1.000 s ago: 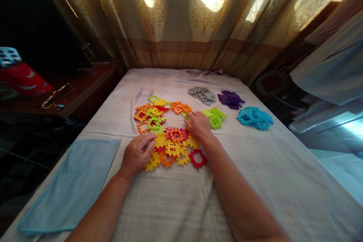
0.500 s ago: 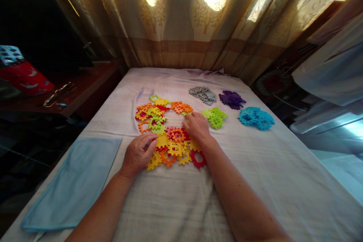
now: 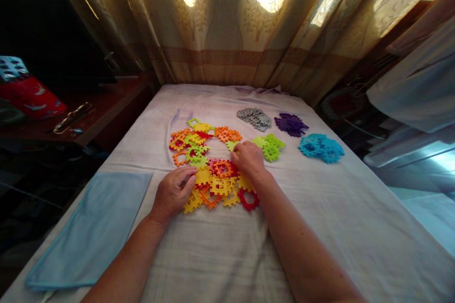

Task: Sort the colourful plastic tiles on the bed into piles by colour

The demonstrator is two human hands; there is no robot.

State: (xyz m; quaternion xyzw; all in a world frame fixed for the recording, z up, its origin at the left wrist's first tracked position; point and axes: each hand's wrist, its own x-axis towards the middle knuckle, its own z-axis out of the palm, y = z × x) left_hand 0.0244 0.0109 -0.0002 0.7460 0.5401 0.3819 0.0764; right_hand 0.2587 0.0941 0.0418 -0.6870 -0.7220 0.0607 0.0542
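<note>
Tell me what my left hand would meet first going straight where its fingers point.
Your left hand would likely meet the yellow piece just beside it; whether they already touch is unclear.

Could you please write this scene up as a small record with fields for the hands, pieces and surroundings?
Left hand: by the left edge of the mixed heap; grip unclear
Right hand: over its right part; grip unclear
Heap colours: yellow, orange, red, green
One-colour piles: grey pile, purple pile, blue pile, green pile
Surface: pale sheet
At left: blue cloth
Behind: patterned curtain
</note>
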